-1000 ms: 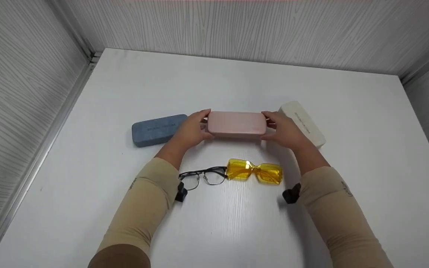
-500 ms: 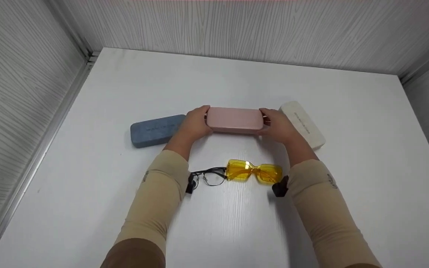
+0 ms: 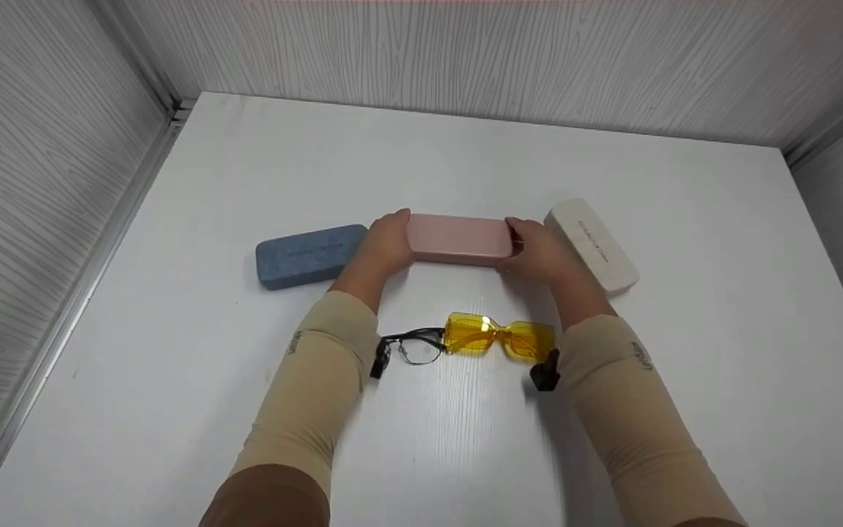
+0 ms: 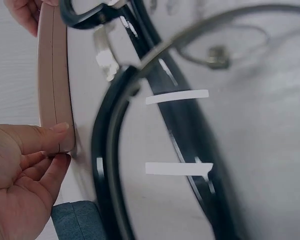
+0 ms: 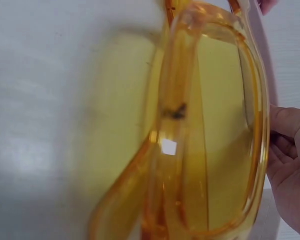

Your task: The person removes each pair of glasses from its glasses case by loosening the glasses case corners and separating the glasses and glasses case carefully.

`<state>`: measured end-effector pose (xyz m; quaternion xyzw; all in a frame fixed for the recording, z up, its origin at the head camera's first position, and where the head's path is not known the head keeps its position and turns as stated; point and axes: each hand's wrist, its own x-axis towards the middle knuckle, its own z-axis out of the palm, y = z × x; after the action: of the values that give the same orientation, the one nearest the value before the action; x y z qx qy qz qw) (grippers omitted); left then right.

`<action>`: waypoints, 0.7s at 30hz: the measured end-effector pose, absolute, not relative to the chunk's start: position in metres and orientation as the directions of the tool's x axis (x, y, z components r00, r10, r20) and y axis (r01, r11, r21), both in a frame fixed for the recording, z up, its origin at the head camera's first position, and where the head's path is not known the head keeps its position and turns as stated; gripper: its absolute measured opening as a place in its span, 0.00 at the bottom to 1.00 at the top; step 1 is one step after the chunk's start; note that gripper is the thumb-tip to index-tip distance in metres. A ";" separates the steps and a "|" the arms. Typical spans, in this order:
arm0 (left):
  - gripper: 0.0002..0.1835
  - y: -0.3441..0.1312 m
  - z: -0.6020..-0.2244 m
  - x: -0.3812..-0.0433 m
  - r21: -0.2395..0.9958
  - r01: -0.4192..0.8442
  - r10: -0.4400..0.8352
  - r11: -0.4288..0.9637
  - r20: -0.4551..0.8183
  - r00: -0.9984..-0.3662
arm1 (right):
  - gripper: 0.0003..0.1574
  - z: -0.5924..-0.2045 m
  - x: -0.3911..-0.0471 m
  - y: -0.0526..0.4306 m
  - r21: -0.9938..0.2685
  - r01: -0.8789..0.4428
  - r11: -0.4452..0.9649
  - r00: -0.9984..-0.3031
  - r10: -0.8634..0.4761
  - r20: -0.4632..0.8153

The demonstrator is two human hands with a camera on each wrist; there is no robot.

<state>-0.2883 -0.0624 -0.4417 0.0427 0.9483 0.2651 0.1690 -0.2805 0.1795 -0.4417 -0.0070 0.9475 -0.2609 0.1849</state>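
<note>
A pink glasses case (image 3: 459,238) lies crosswise between my two hands in the head view, its lid down. My left hand (image 3: 388,243) holds its left end; in the left wrist view the thumb (image 4: 45,137) and fingers pinch that end across the seam. The right end is gripped by my right hand (image 3: 538,252), largely hidden behind yellow lenses in the right wrist view. A blue glasses case (image 3: 310,256) sits beside my left hand, and a cream glasses case (image 3: 591,245) stands slanted just beyond my right hand.
Nearer than the pink case, black-framed eyeglasses (image 3: 420,348) and yellow-tinted glasses (image 3: 498,337) lie side by side on the white table (image 3: 458,454). Both forearms pass close by them, and each wrist's black camera overlaps them in view. Grained panels (image 3: 465,58) enclose the back and sides.
The pink case has moved slightly left and a little away, with both hands still on it. My forearms have drawn inward. The other cases and both glasses have stayed put.
</note>
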 end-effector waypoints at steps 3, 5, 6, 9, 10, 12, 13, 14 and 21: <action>0.34 -0.061 -0.440 -0.287 0.514 -0.013 0.174 0.857 -0.313 -0.934 | 0.55 -0.442 -0.281 0.181 -0.498 0.070 0.864 -0.929 -0.125 -0.349; 0.33 -0.059 -0.439 -0.286 0.513 -0.005 0.183 0.858 -0.316 -0.931 | 0.55 -0.442 -0.281 0.183 -0.501 0.052 0.864 -0.930 -0.141 -0.339; 0.33 -0.058 -0.438 -0.285 0.513 0.000 0.188 0.858 -0.314 -0.931 | 0.56 -0.442 -0.281 0.185 -0.508 0.035 0.861 -0.931 -0.156 -0.329; 0.33 -0.055 -0.434 -0.283 0.518 0.012 0.195 0.855 -0.300 -0.934 | 0.54 -0.442 -0.280 0.192 -0.541 0.003 0.841 -0.934 -0.192 -0.302; 0.34 -0.053 -0.433 -0.283 0.526 0.009 0.191 0.850 -0.292 -0.937 | 0.54 -0.441 -0.279 0.194 -0.554 -0.004 0.833 -0.935 -0.199 -0.294; 0.37 -0.051 -0.431 -0.282 0.555 -0.008 0.176 0.832 -0.277 -0.945 | 0.52 -0.438 -0.278 0.200 -0.579 -0.003 0.815 -0.936 -0.206 -0.286; 0.39 -0.051 -0.429 -0.282 0.571 -0.015 0.170 0.821 -0.268 -0.948 | 0.51 -0.437 -0.276 0.203 -0.586 0.002 0.810 -0.937 -0.203 -0.285; 0.40 -0.050 -0.428 -0.282 0.588 -0.019 0.165 0.808 -0.257 -0.952 | 0.50 -0.435 -0.275 0.205 -0.589 0.002 0.808 -0.938 -0.203 -0.281; 0.39 -0.045 -0.418 -0.277 0.695 0.026 0.232 0.719 -0.205 -0.951 | 0.40 -0.420 -0.261 0.221 -0.626 -0.044 0.778 -0.952 -0.223 -0.210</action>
<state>-0.2766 -0.0451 -0.4176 0.0704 0.9164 0.3682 0.1402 -0.2608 0.2210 -0.4202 -0.0718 0.9329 -0.3251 0.1377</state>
